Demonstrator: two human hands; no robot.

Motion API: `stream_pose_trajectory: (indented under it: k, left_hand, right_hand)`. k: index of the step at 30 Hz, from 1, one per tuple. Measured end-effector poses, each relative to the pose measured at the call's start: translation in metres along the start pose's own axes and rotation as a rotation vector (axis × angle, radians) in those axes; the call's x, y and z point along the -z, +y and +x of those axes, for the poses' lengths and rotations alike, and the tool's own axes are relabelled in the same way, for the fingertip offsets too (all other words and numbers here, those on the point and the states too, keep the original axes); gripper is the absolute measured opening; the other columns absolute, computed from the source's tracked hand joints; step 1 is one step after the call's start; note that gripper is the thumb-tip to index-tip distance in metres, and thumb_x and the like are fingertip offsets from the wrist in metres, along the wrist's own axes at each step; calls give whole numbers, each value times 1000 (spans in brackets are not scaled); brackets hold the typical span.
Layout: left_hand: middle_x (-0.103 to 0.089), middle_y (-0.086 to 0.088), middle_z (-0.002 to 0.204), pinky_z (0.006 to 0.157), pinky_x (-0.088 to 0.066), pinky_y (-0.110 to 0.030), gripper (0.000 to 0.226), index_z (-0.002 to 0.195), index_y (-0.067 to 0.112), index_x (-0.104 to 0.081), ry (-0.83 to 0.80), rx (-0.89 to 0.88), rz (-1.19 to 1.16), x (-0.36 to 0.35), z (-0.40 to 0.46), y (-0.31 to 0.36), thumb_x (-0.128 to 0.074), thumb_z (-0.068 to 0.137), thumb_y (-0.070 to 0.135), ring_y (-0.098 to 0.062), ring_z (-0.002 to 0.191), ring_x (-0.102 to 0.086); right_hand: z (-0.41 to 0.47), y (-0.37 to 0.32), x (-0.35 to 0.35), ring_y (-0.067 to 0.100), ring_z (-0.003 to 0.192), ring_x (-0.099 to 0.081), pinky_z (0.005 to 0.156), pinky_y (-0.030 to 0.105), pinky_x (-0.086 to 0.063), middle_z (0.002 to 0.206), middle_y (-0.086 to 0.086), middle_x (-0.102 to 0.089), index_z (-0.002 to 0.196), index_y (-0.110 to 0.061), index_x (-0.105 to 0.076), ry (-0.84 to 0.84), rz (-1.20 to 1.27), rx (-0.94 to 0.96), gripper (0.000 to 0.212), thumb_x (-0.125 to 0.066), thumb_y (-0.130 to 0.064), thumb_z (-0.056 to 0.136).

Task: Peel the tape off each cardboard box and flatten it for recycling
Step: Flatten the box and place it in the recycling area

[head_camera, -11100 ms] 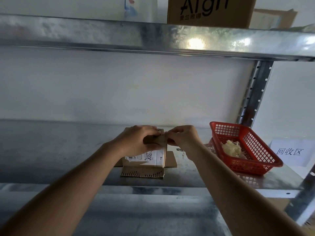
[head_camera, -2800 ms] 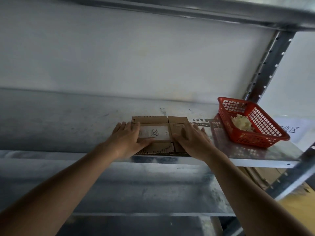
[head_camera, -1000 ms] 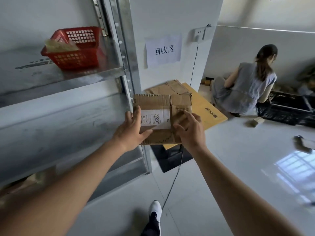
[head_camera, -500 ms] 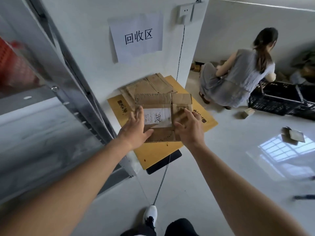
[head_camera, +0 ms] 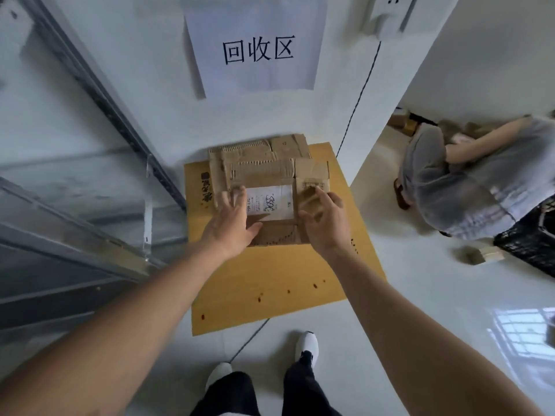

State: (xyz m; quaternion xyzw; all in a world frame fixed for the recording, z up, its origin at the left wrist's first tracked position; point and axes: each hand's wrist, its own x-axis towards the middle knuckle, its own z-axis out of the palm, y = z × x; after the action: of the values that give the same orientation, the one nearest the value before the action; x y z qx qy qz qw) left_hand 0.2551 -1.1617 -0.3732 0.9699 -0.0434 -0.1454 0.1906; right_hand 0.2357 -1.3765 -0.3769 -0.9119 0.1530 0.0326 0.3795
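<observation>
The flattened brown box (head_camera: 310, 172) with a white shipping label (head_camera: 270, 202) lies level over a stack of flattened cardboard (head_camera: 258, 148) on the floor by the wall. My left hand (head_camera: 231, 226) is spread on top of its left edge, fingers and thumb straight. My right hand (head_camera: 324, 226) hovers over or touches its right part, fingers loosely spread. Neither hand curls round the box. Whether the box rests on the stack or is still just above it, I cannot tell.
A large yellow cardboard sheet (head_camera: 270, 280) lies under the stack. A paper sign (head_camera: 258, 52) hangs on the wall above. The metal shelf rack (head_camera: 90, 205) stands at left. A person (head_camera: 465, 181) crouches at right beside a black crate (head_camera: 534, 244). My shoes (head_camera: 306, 346) stand below.
I carried the flattened box from the shelf down toward the cardboard stack on the floor. My hands went from gripping its edges to lying spread on top of it.
</observation>
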Motion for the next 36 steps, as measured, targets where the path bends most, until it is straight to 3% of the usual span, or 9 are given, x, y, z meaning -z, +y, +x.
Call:
stream_pose_trajectory:
  k: [4, 8, 15, 20, 25, 28, 31, 34, 36]
  left_hand:
    - [-21, -17, 157, 95, -57, -43, 89, 164, 21, -14, 62, 94, -35, -9, 29, 11, -68, 96, 45, -41, 135, -44]
    - [-25, -12, 154, 102, -53, -46, 84, 163, 26, -23, 88, 149, -89, -12, 66, 7, -70, 96, 41, -38, 136, -44]
    - [-22, -14, 160, 101, -54, -44, 81, 163, 29, -27, 73, 226, -120, -26, 146, -17, -72, 96, 38, -39, 135, -49]
    - [-26, -16, 157, 114, -44, -48, 75, 161, 32, -32, 49, 275, -88, -38, 188, -33, -70, 97, 39, -39, 140, -42]
    - [-33, -14, 149, 112, -43, -50, 62, 150, 34, -49, 31, 221, 61, -51, 207, -47, -72, 94, 44, -38, 135, -42]
    - [-32, -16, 159, 118, -32, -56, 43, 130, 28, -61, 70, 152, 217, -54, 216, -44, -76, 90, 38, -40, 144, -34]
    - [-22, -16, 169, 124, -27, -50, 51, 139, 24, -56, 54, 92, 151, -58, 226, -42, -73, 93, 12, -35, 154, -25]
    - [-6, -14, 172, 115, -41, -44, 71, 158, 32, -35, -7, 80, 91, -60, 226, -42, -62, 100, 2, -34, 158, -13]
    - [-2, -13, 173, 115, -40, -44, 71, 160, 35, -30, -31, 70, 99, -58, 226, -42, -59, 103, 4, -32, 159, -9]
  right_hand:
    - [49, 4, 0, 29, 137, -51, 110, 48, -50, 165, 5, -29, 158, -28, -40, -89, -6, 74, 72, -72, -29, 94]
    - [95, 4, -14, 28, 139, -46, 113, 46, -46, 165, 7, -29, 156, -26, -44, -122, -65, 94, 76, -78, -35, 89]
    - [171, 1, -63, 31, 147, -40, 118, 46, -41, 169, 8, -21, 154, -30, -46, -125, -159, 111, 70, -77, -38, 92]
    - [216, 2, -96, 32, 148, -36, 115, 48, -43, 172, 3, -10, 154, -33, -45, -171, -285, 163, 62, -69, -40, 97]
    - [232, 9, -119, 34, 156, -20, 120, 51, -37, 174, -1, 3, 159, -38, -33, -232, -499, 200, 64, -61, -43, 101]
    - [233, 6, -125, 30, 158, -13, 123, 49, -30, 172, 3, -15, 159, -36, -30, -238, -573, 278, 68, -64, -33, 100]
    - [235, -5, -129, 30, 155, -18, 105, 49, -50, 163, -1, -29, 151, -41, -39, -274, -593, 332, 75, -72, -11, 92]
    - [236, -14, -130, 28, 152, -23, 92, 47, -56, 156, -4, -34, 140, -45, -50, -295, -639, 275, 68, -79, -12, 89]
    - [239, -15, -131, 28, 153, -23, 90, 45, -57, 156, -5, -32, 142, -47, -49, -322, -662, 259, 68, -78, -15, 90]
